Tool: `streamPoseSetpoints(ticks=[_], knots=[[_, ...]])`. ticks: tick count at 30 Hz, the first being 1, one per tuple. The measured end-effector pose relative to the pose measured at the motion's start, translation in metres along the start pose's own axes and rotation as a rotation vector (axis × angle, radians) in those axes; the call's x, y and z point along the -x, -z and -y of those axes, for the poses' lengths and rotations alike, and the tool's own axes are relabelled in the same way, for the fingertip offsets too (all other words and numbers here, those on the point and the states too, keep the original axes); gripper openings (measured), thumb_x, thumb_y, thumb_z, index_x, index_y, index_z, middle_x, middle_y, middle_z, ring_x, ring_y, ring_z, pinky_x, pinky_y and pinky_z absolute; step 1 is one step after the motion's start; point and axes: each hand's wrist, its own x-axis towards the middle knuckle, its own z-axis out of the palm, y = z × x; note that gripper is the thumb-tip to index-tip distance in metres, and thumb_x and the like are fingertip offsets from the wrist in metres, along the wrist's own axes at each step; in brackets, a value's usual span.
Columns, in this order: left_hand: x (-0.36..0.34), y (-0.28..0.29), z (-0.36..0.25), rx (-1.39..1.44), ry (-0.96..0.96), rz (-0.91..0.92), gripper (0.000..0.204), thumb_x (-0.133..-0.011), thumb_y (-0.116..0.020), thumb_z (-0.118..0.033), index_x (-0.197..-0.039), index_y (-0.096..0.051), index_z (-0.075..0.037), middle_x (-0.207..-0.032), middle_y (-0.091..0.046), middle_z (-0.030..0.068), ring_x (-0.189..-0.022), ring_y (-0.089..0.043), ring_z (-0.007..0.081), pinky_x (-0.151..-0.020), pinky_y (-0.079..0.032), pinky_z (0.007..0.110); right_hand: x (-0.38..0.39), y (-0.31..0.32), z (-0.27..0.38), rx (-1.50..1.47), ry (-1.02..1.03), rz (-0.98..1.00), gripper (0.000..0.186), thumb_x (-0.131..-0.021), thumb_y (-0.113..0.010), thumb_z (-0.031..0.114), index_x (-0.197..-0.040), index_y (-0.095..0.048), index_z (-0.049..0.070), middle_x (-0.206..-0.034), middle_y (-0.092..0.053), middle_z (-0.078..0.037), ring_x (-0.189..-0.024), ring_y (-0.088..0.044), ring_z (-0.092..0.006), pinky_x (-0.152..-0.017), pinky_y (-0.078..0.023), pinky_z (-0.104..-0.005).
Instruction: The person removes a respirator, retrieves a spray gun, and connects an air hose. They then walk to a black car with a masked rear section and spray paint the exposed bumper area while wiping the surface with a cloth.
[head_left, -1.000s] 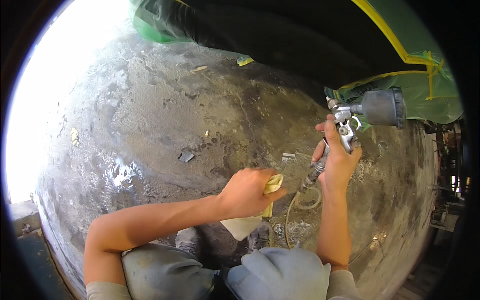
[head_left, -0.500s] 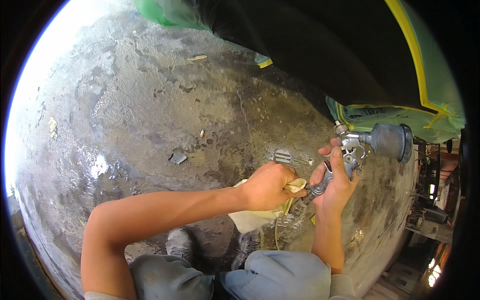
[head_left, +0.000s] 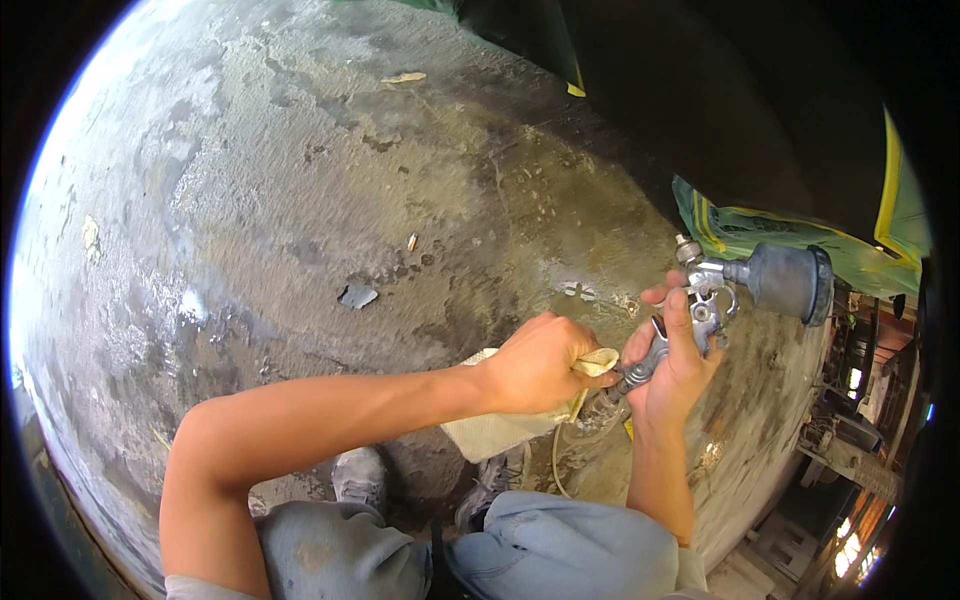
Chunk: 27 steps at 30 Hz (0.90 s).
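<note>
My right hand (head_left: 675,360) is wrapped round the handle of a metal spray gun (head_left: 705,310), tilted so that its dark grey cup (head_left: 785,282) points to the right. Folded in my left hand (head_left: 540,370) is a pale yellow cloth (head_left: 505,425), pinched between thumb and fingers and hanging below the fist. The left fist is close to the lower end of the gun's handle, where a hose fitting sits. Whether the cloth touches that fitting is hard to tell. A thin pale hose (head_left: 557,460) hangs below the hands.
A dark panel (head_left: 740,110) edged with yellow tape and green plastic sheeting (head_left: 760,232) stands at the upper right. On the worn, wet concrete floor (head_left: 270,210) lie a grey flake (head_left: 357,296) and a cigarette butt (head_left: 412,242). Shelving with clutter (head_left: 850,440) is at the far right.
The view has shifted slightly, so the panel sits further up and right. My left hand keeps the cloth near the handle's end, with its fold slightly changed. The right hand's grip is the same.
</note>
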Motion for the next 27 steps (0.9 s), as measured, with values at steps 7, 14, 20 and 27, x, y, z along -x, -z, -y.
streamPoseSetpoints(ticks=[7, 14, 20, 27], knots=[[0.010, 0.014, -0.002, -0.033, 0.050, -0.056, 0.029, -0.087, -0.079, -0.023, -0.080, -0.066, 0.002, -0.070, -0.061, 0.0209, -0.062, -0.059, 0.0390, -0.059, -0.046, 0.043, -0.001, -0.015, -0.009, -0.044, -0.014, 0.051, 0.032, -0.095, -0.072, 0.015, -0.119, -0.062, -0.004, -0.091, -0.068, -0.015, -0.046, -0.053, -0.0138, -0.040, -0.042, -0.0281], [0.018, 0.019, -0.001, -0.060, 0.123, -0.057, 0.028, -0.089, -0.078, -0.023, -0.080, -0.067, 0.001, -0.067, -0.063, 0.0182, -0.056, -0.057, 0.0241, -0.058, -0.048, 0.038, -0.001, -0.020, -0.017, -0.066, -0.015, 0.089, 0.031, -0.096, -0.071, 0.014, -0.120, -0.062, -0.004, -0.093, -0.068, -0.015, -0.047, -0.053, -0.0131, -0.040, -0.042, -0.0278], [0.023, 0.024, 0.001, 0.042, 0.205, -0.073, 0.027, -0.088, -0.078, -0.022, -0.079, -0.068, 0.001, -0.064, -0.063, 0.0156, -0.057, -0.059, 0.0178, -0.059, -0.048, 0.039, -0.001, -0.029, -0.022, -0.088, 0.003, 0.096, 0.029, -0.095, -0.072, 0.012, -0.116, -0.063, -0.005, -0.094, -0.069, -0.016, -0.047, -0.053, -0.0129, -0.039, -0.041, -0.0275], [0.043, 0.047, -0.008, 0.113, 0.360, -0.066, 0.030, -0.090, -0.080, -0.027, -0.082, -0.071, 0.000, -0.069, -0.068, 0.0030, -0.065, -0.057, 0.0051, -0.059, -0.049, 0.031, 0.007, -0.056, -0.024, -0.146, -0.031, 0.110, 0.027, -0.095, -0.072, 0.013, -0.114, -0.065, -0.004, -0.092, -0.070, -0.015, -0.046, -0.053, -0.0131, -0.039, -0.041, -0.0279]])
